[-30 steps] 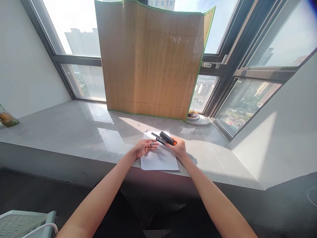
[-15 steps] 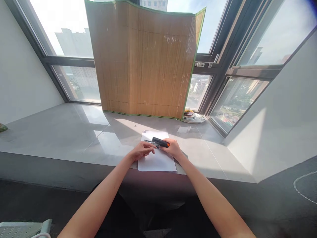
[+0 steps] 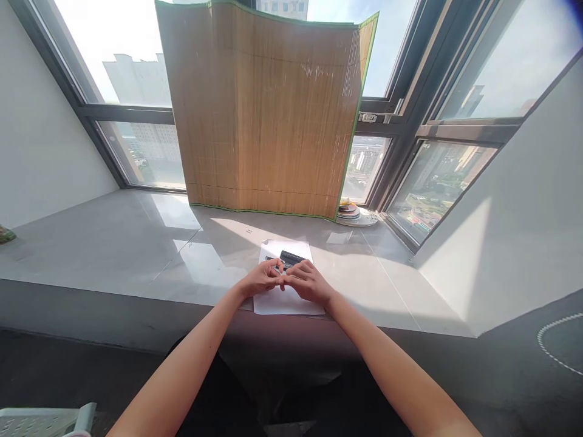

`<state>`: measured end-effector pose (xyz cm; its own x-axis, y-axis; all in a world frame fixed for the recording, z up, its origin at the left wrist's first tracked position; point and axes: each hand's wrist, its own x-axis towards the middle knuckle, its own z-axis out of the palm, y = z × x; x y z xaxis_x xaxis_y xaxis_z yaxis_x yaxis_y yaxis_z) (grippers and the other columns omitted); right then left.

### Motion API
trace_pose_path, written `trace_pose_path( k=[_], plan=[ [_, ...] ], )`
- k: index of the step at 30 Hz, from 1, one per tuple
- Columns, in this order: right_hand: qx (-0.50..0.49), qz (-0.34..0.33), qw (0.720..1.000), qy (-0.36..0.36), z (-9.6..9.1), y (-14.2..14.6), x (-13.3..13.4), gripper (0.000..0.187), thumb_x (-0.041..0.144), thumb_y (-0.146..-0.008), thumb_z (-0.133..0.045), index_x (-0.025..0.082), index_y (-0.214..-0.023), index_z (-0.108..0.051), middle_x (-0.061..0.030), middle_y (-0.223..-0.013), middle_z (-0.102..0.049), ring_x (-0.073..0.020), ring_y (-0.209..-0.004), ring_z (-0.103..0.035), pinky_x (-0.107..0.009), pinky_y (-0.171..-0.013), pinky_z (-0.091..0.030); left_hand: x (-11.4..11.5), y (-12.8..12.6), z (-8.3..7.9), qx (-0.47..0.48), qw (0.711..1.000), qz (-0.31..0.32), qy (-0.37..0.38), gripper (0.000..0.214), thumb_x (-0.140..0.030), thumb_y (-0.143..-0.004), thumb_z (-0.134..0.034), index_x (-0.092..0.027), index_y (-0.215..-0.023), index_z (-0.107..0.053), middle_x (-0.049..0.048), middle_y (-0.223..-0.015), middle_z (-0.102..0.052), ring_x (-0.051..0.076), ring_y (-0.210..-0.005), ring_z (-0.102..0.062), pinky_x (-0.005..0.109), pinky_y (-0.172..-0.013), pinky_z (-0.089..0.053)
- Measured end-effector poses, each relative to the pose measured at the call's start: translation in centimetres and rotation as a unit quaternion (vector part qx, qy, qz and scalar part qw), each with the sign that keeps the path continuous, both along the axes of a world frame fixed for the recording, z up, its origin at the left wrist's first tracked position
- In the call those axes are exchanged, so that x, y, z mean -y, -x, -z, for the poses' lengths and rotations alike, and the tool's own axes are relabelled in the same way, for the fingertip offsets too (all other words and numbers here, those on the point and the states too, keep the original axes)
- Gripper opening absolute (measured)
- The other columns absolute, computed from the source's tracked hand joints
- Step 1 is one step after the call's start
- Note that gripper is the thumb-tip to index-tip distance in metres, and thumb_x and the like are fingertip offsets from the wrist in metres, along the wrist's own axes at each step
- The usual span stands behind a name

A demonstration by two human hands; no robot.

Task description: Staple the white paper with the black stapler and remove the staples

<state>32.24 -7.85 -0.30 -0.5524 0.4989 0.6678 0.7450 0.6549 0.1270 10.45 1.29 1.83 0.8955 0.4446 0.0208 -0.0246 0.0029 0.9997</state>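
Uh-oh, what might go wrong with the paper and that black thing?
The paper reaches the near edge of the ledge, so a bump might slide it off. The left hand and right hand are right by the black tool, so one might get pinched. If they hold something tiny, which I can't make out, it could drop.

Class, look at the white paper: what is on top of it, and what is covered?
A black stapler lies on the white paper, its right end hidden by the right hand. Whatever lies beneath that hand and the left hand cannot be seen.
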Motion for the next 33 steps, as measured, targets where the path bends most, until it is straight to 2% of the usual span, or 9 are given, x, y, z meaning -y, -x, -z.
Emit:
trace_pose_path(
  k=[4,6,8,11,14,16,18,26,33],
  plan=[
    [-0.006,0.01,1.0,-0.01,-0.2,-0.3,0.3,0.03,0.017,-0.109,-0.048,0.028,-0.122,-0.073,-0.0046,-0.104,-0.075,-0.0189,-0.094,-0.061,-0.037,-0.087,-0.045,0.0,0.0,0.1,-0.001,1.0,-0.002,-0.01,0.056,-0.065,-0.083,-0.081,-0.021,-0.101,-0.051,0.0068,-0.076,-0.077,0.007,-0.045,-0.044,0.021,-0.048,-0.032],
    [-0.076,0.042,0.996,-0.017,-0.4,-0.9,0.1,0.027,0.02,-0.108,-0.051,0.027,-0.119,-0.074,-0.0068,-0.105,-0.075,-0.0207,-0.095,-0.062,-0.038,-0.088,-0.047,0.0,-0.1,0.2,0.0,1.0,-0.007,-0.011,0.053,-0.067,-0.086,-0.077,-0.021,-0.094,-0.052,0.0078,-0.076,-0.077,0.008,-0.046,-0.047,0.022,-0.049,-0.036],
    [-0.195,0.107,0.975,-0.03,-0.4,-2.1,-0.4,0.025,0.024,-0.107,-0.053,0.025,-0.113,-0.077,-0.0088,-0.103,-0.075,-0.023,-0.095,-0.063,-0.04,-0.089,-0.049,-0.1,-0.1,0.4,0.001,1.0,-0.012,-0.01,0.053,-0.068,-0.088,-0.074,-0.02,-0.085,-0.05,0.0077,-0.075,-0.076,0.008,-0.047,-0.048,0.022,-0.049,-0.037],
    [-0.372,0.243,0.895,-0.03,-0.2,-4.7,-1.2,0.028,0.032,-0.104,-0.054,0.022,-0.099,-0.08,-0.009,-0.093,-0.075,-0.0244,-0.087,-0.064,-0.043,-0.09,-0.05,-0.2,-0.2,0.5,-0.002,1.0,-0.016,-0.01,0.054,-0.068,-0.089,-0.074,-0.02,-0.082,-0.05,0.0081,-0.076,-0.076,0.008,-0.048,-0.05,0.021,-0.049,-0.036],
    [-0.497,0.354,0.791,0.046,0.5,-7.2,-1.5,0.025,0.037,-0.093,-0.062,0.019,-0.087,-0.079,-0.0091,-0.088,-0.078,-0.0249,-0.082,-0.066,-0.041,-0.087,-0.051,-0.5,-0.1,0.6,-0.004,1.0,-0.019,-0.009,0.053,-0.067,-0.091,-0.071,-0.02,-0.081,-0.051,0.0081,-0.075,-0.075,0.008,-0.049,-0.051,0.022,-0.049,-0.035],
    [-0.548,0.387,0.735,0.097,1.0,-8.6,-1.5,0.021,0.036,-0.087,-0.067,0.019,-0.083,-0.079,-0.0088,-0.087,-0.08,-0.0255,-0.084,-0.069,-0.038,-0.083,-0.051,-0.6,-0.1,0.6,-0.003,1.0,-0.016,-0.008,0.051,-0.065,-0.093,-0.07,-0.02,-0.08,-0.05,0.0074,-0.073,-0.074,0.009,-0.049,-0.052,0.022,-0.049,-0.034],
    [-0.567,0.403,0.707,0.128,1.3,-9.7,-1.7,0.018,0.035,-0.084,-0.069,0.02,-0.081,-0.079,-0.0084,-0.088,-0.081,-0.0253,-0.086,-0.071,-0.036,-0.082,-0.051,-0.7,-0.1,0.7,-0.002,1.0,-0.015,-0.007,0.049,-0.063,-0.094,-0.07,-0.02,-0.079,-0.049,0.0066,-0.072,-0.073,0.008,-0.049,-0.052,0.022,-0.049,-0.032],
    [-0.519,0.509,0.657,0.201,0.2,-14.4,-6.4,0.012,0.032,-0.077,-0.072,0.025,-0.078,-0.081,-0.0105,-0.089,-0.081,-0.0268,-0.085,-0.072,-0.035,-0.076,-0.051,-0.8,-0.3,0.8,-0.001,0.999,-0.034,0.005,0.05,-0.062,-0.093,-0.072,-0.021,-0.079,-0.049,0.0054,-0.07,-0.073,0.008,-0.048,-0.047,0.022,-0.048,-0.03],
    [-0.479,0.535,0.654,0.239,0.8,-15.0,-7.8,0.02,0.039,-0.082,-0.07,0.028,-0.092,-0.083,-0.0119,-0.094,-0.08,-0.0282,-0.086,-0.071,-0.036,-0.076,-0.049,-0.7,-0.3,0.6,-0.007,0.999,-0.041,0.01,0.049,-0.062,-0.092,-0.073,-0.021,-0.078,-0.049,0.0045,-0.068,-0.071,0.008,-0.048,-0.047,0.022,-0.048,-0.03]
  ],
)
